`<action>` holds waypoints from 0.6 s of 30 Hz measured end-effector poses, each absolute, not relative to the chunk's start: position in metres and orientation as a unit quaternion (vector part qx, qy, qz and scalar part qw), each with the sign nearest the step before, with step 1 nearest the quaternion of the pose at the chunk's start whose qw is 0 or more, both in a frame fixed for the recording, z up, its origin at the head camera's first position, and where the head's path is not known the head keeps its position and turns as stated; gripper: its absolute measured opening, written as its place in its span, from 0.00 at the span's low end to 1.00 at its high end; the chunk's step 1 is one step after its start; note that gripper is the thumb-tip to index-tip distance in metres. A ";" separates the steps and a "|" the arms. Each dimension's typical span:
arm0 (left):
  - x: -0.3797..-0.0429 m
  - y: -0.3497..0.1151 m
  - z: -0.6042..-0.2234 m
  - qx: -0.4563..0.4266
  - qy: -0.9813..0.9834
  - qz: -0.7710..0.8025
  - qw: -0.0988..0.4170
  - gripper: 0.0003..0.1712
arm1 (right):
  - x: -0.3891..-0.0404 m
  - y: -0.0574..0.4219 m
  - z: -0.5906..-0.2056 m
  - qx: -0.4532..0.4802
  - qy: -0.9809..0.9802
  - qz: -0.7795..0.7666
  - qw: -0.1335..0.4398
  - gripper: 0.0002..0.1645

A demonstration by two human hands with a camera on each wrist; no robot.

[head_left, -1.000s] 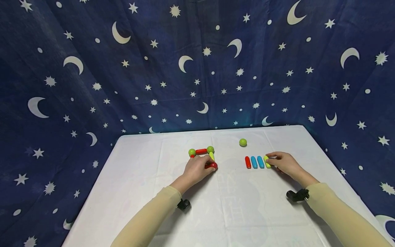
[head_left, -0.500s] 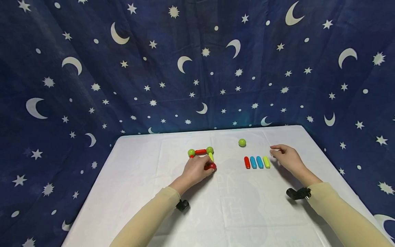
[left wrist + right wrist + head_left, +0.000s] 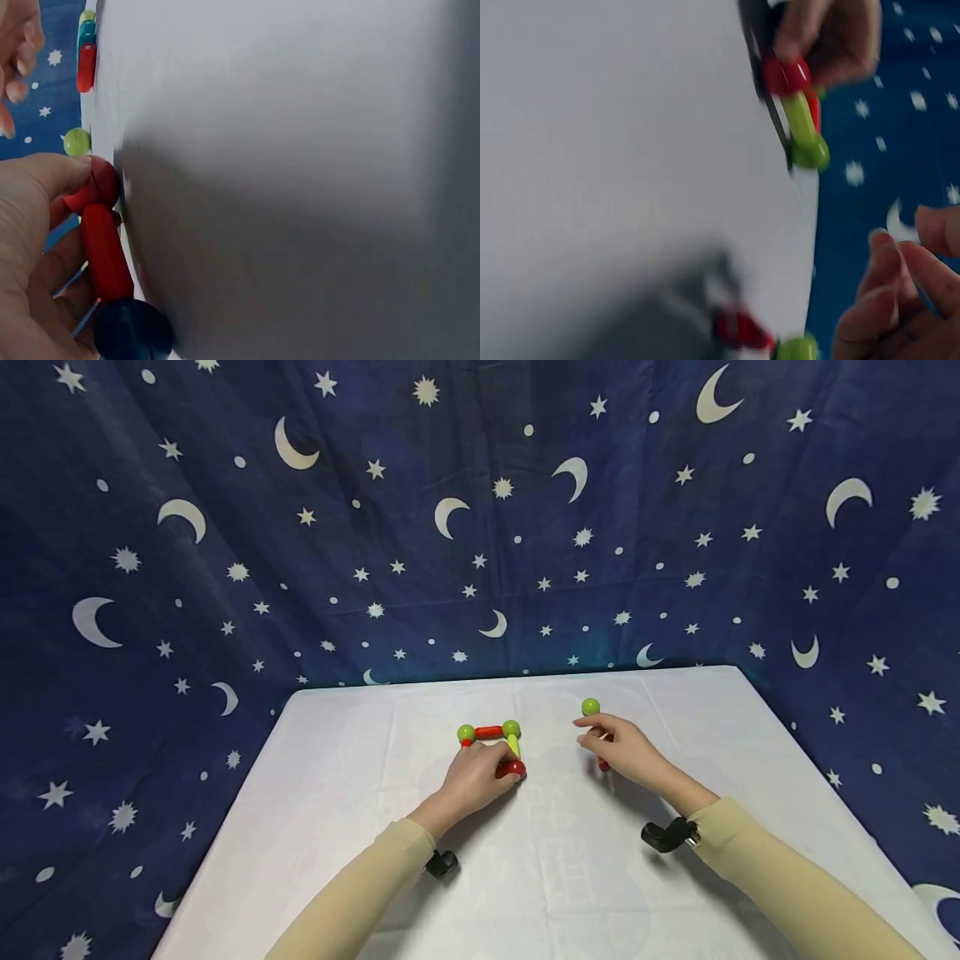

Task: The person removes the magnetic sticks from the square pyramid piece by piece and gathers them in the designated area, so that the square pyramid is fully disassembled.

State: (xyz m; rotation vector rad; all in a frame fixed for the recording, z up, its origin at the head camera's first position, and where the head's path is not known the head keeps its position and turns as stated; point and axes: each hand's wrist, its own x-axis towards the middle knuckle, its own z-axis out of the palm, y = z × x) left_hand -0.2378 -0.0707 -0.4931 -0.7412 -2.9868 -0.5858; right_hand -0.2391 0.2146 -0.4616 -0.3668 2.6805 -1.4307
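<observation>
My left hand [image 3: 474, 774] pinches a red ball [image 3: 103, 184] at the near corner of a frame of joined rods and balls. From that ball a red rod [image 3: 107, 251] runs to a dark blue ball [image 3: 133, 331]. Two green balls and another red rod [image 3: 489, 732] form the frame's far side; a yellow-green rod [image 3: 800, 118] makes its right side. Over the row of loose rods hovers my right hand [image 3: 630, 753], fingers loosely bent, holding nothing. Beneath it a loose red rod [image 3: 604, 765] partly shows; the other loose rods are hidden in the head view.
A single green ball [image 3: 590, 707] lies just beyond my right hand. In the left wrist view, loose blue [image 3: 87, 31] and yellow-green rods show past the red one. A white cloth [image 3: 570, 877] covers the table; a starry dark blue curtain [image 3: 420, 477] hangs behind.
My right hand has left the yellow-green rod at the row's right end, lifted, and moved left over the row. My left hand keeps its hold on the red ball.
</observation>
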 end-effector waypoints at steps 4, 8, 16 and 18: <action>-0.235 -0.068 -0.495 -0.228 -0.957 -0.173 0.034 0.16 | -0.240 0.182 -0.475 -0.146 0.879 -0.445 0.089 0.25; -0.233 -0.063 -0.498 -0.208 -0.960 -0.178 0.062 0.18 | -0.245 0.158 -0.487 -0.154 0.876 -0.441 0.120 0.24; -0.231 -0.067 -0.499 -0.190 -0.964 -0.177 0.052 0.21 | -0.247 0.136 -0.499 -0.149 0.891 -0.409 0.129 0.24; -0.231 -0.068 -0.498 -0.192 -0.966 -0.165 0.055 0.18 | -0.248 0.134 -0.501 -0.144 0.894 -0.407 0.122 0.24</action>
